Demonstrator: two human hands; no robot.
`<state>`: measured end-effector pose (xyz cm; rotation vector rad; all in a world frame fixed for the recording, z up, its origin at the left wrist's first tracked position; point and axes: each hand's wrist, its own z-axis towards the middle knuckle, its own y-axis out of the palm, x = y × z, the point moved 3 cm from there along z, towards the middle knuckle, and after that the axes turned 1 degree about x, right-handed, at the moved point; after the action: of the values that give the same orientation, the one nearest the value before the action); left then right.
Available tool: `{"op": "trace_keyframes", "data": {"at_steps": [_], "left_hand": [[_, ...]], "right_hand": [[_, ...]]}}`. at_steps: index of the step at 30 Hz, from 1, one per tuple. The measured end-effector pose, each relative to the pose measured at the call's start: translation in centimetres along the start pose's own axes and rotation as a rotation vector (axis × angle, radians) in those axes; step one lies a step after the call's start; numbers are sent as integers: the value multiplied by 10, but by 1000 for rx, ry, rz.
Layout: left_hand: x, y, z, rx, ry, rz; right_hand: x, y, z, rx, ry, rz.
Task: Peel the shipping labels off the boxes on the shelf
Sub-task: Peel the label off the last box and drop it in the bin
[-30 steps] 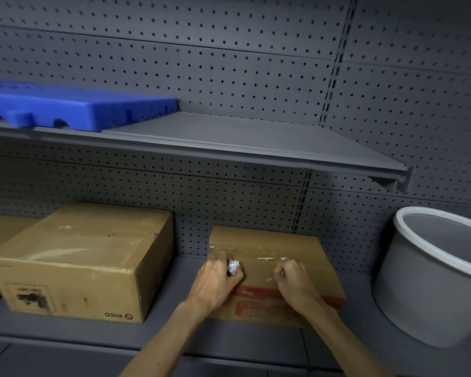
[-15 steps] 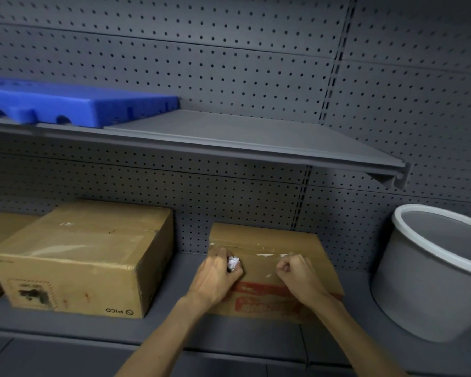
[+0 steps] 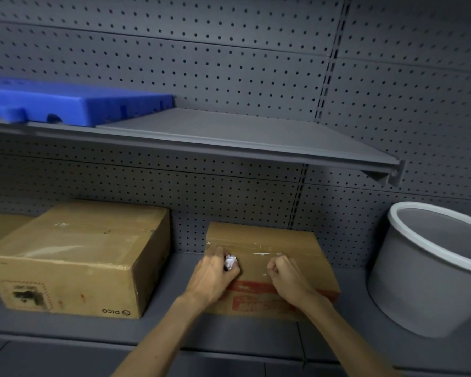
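A grey shelf (image 3: pixel 98 326) carries a big PICO box (image 3: pixel 74 257), a grey bucket (image 3: pixel 430 270) and a smaller box (image 3: pixel 288 242) between them. On the smaller box, the left hand (image 3: pixel 211 276) grips a crumpled white label (image 3: pixel 230 262); the right hand (image 3: pixel 287 276) has its fingers clenched, pinching at the tape.

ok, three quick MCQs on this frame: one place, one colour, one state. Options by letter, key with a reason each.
1. The grey bucket stands where?
A. upper shelf
B. lower shelf, right of the small box
C. on the large box

2. The tray on the upper shelf is:
A. blue
B. red
C. white

3. The left hand is:
A. flat and open
B. holding a crumpled white wad
C. out of view

Key: 1 B, it stands right of the small box. 2 A, plainly blue. 3 B, the white wad shows between its curled fingers.
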<state>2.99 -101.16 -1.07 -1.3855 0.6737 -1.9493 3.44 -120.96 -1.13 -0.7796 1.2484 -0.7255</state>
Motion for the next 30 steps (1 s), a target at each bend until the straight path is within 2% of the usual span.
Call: {"op": "trace_keyframes", "data": {"at_steps": [3, 15, 22, 25, 30], "left_hand": [[1, -1, -1, -6, -5, -4], [-1, 1, 0, -6, -6, -7], [-1, 2, 0, -8, -3, -18], [-2, 0, 0, -8, -15, -29], [-1, -2, -2, -13, -7, -38]], "right_hand": [[1, -4, 1, -20, 6, 10], [-5, -9, -8, 86, 21, 20], [-23, -8, -15, -2, -44, -123], [-25, -5, -14, -31, -73, -63], [-10, -19, -8, 111, 11, -18]]}}
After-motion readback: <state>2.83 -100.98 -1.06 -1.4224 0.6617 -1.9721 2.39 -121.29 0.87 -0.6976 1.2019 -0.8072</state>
